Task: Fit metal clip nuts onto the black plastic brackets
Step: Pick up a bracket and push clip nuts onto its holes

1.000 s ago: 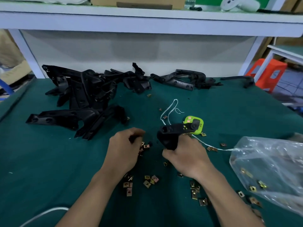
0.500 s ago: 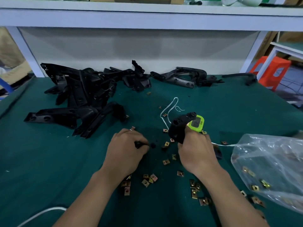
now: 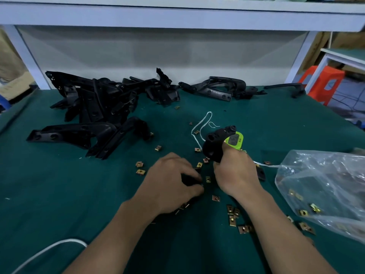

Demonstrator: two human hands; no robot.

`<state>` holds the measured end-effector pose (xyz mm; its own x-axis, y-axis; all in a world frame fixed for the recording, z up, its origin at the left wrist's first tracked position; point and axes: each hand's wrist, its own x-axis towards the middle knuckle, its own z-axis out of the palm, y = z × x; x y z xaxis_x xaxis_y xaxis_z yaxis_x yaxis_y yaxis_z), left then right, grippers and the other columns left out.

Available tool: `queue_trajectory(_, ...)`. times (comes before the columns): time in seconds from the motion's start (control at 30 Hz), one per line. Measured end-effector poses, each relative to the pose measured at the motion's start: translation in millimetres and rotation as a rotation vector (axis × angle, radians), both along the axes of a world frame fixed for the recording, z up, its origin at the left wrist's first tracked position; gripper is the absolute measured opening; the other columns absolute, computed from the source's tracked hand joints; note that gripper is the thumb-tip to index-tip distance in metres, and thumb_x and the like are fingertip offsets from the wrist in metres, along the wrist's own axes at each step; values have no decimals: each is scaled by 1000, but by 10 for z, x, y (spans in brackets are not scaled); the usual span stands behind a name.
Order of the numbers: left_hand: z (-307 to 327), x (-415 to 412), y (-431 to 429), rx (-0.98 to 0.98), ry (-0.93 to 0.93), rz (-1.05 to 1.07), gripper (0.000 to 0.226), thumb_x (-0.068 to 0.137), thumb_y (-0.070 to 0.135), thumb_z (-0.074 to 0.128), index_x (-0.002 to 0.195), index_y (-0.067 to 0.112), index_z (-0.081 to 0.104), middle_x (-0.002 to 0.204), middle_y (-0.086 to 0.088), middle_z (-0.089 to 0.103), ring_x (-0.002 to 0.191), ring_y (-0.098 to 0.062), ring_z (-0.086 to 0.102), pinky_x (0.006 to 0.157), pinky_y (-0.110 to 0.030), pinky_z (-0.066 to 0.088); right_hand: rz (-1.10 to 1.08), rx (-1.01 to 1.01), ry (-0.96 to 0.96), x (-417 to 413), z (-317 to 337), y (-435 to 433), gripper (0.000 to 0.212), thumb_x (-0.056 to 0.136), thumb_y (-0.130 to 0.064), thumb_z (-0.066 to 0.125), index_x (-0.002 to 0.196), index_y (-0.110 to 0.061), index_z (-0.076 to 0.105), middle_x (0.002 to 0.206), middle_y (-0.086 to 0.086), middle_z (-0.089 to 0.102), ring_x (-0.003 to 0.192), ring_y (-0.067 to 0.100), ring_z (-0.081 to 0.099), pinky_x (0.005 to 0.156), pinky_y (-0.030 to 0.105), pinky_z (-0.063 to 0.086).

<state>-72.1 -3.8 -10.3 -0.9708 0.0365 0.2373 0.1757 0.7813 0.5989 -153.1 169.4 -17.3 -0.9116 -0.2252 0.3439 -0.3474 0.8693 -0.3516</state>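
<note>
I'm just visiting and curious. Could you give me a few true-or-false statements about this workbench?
1. The right hand grips a black bracket. True.
2. The bag lies at the left edge of the table. False: it lies on the right side.
3. Clip nuts lie scattered on the green table. True.
4. The bag is empty. False: some clip nuts lie inside it.

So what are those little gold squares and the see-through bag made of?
The clip nuts look like metal with a yellowish plated finish: thin, glinting. The bag looks like thin clear plastic film: crinkled, glossy, nuts showing through.
</note>
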Motion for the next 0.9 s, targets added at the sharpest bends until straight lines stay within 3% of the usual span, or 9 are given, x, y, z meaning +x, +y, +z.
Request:
queue_trajectory(0.1, -22, -17, 44, -4, -84, -29, 13, 78, 39, 82, 90, 42, 80, 89, 27, 64, 101, 4, 45, 94, -22, 37, 9, 2, -19, 4, -24, -6, 26, 84, -20, 65, 84, -23, 39, 74, 8, 61, 72, 39, 52, 64, 34, 31)
queue_trajectory(0.2, -47, -19, 52, 11, -55, 32, 8, 87, 34, 77, 90, 40, 80, 91, 24, 66, 98, 3, 49, 92, -24, 41, 15, -8, -25, -1, -30, 2, 24, 84, -18, 62, 82, -24, 39, 62, -5, 40, 66, 31, 39, 65, 33, 30)
queue_trajectory(0.3, -41, 2, 52, 44, 51, 211, 8, 91, 37, 70, 90, 39, 77, 85, 18, 72, 81, -2, 62, 79, -28, 51, 26, -20, -20, 2, -33, 13, 21, 84, -18, 62, 84, -23, 42, 66, 0, 51, 66, 30, 40, 64, 32, 31)
queue_trajectory(0.43, -27, 4, 10, 113, 73, 277, 8, 90, 30, 73, 85, 34, 78, 76, 30, 70, 73, 4, 67, 67, -14, 54, 34, -33, -10, 2, -38, 16, 20, 84, -16, 61, 84, -24, 43, 61, -9, 37, 65, 30, 40, 63, 32, 30)
queue_trajectory(0.53, -32, 10, 6, 144, 53, 293, 8, 84, 25, 78, 79, 30, 80, 70, 31, 68, 72, 6, 67, 70, -10, 52, 32, -28, -14, -7, -53, 16, 21, 83, -17, 61, 81, -25, 42, 59, -12, 33, 63, 29, 39, 61, 32, 29)
queue_trajectory(0.63, -7, 16, 17, 106, 62, 325, 6, 81, 27, 80, 76, 30, 80, 68, 38, 63, 72, 7, 66, 62, -15, 54, 34, -30, -18, -14, -70, 16, 21, 83, -17, 61, 81, -25, 42, 59, -12, 35, 63, 29, 39, 57, 32, 26)
queue_trajectory(0.73, 9, 21, 43, 91, 73, 332, 5, 79, 27, 82, 76, 30, 80, 55, 39, 58, 74, 6, 66, 65, -23, 59, 37, -37, -7, -15, -76, 12, 22, 82, -16, 61, 80, -26, 41, 61, -9, 38, 63, 30, 39, 56, 32, 25)
queue_trajectory(0.8, -10, 9, 61, 69, 75, 321, 7, 78, 24, 84, 75, 29, 80, 60, 39, 57, 77, 6, 65, 66, -17, 57, 40, -51, -4, -14, -81, 10, 21, 82, -17, 61, 81, -25, 41, 64, -7, 40, 65, 30, 38, 60, 31, 28)
queue_trajectory(0.9, -26, 15, 83, 51, 58, 269, 16, 78, 16, 83, 78, 30, 76, 70, 22, 69, 73, 3, 66, 68, -8, 50, 43, -66, -11, -8, -90, 14, 21, 82, -16, 60, 82, -26, 41, 63, -8, 39, 66, 30, 39, 63, 32, 28)
